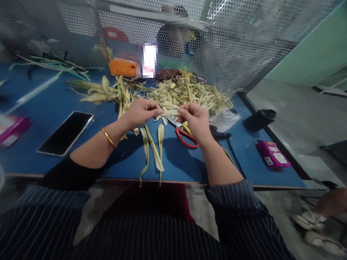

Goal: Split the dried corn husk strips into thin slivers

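Note:
My left hand (141, 113) and my right hand (194, 120) are raised a little above the blue table (49, 103), both pinched on the ends of a short pale leaf strip (170, 112) stretched between them. Long dry leaf strips (153, 147) hang from under my left hand down to the table's front edge. Red-handled scissors (186, 136) lie on the table just below my right hand. A heap of cut dry leaf scraps (188, 93) lies behind both hands.
A black phone (65, 133) lies at left, a pink box (9, 131) further left. A pink device (272, 154) and a black cup (260, 119) sit at right. An orange pouch (123, 67) and perforated metal screen (243, 30) stand behind; a person sits beyond it.

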`<state>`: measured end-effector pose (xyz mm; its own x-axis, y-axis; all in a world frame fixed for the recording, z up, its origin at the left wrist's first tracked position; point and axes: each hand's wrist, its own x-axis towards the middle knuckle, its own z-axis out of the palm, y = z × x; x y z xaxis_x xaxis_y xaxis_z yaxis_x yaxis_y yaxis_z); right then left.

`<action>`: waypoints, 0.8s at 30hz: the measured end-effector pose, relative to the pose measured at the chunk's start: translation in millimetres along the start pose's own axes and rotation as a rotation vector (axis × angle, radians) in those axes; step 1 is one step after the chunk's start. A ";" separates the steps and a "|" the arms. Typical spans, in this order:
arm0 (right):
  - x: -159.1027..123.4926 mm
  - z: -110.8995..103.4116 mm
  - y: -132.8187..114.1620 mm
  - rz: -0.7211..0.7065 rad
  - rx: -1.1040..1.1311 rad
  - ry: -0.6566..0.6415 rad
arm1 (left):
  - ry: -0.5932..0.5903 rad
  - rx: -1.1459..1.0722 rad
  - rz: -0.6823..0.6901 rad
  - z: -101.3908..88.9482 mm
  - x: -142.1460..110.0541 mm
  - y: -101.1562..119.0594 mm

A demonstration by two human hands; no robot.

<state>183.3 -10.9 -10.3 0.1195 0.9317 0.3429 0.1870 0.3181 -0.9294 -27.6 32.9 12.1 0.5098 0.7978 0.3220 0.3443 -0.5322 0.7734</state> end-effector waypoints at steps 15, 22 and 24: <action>-15.7 -36.4 -2.3 0.123 -1.105 -0.352 | 0.214 0.342 0.020 1.6 -1.3 -9.2; -32.4 -34.1 7.4 0.053 -1.439 -0.469 | 0.215 0.170 -0.065 3.4 1.4 -21.6; -31.0 -35.1 10.6 0.067 -1.413 -0.465 | 0.250 0.145 -0.084 3.0 2.2 -25.3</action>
<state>215.8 -42.6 -26.0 -0.0976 0.9950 -0.0203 0.9939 0.0985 0.0496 -32.9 47.3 -8.4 0.2715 0.8762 0.3983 0.4948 -0.4820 0.7230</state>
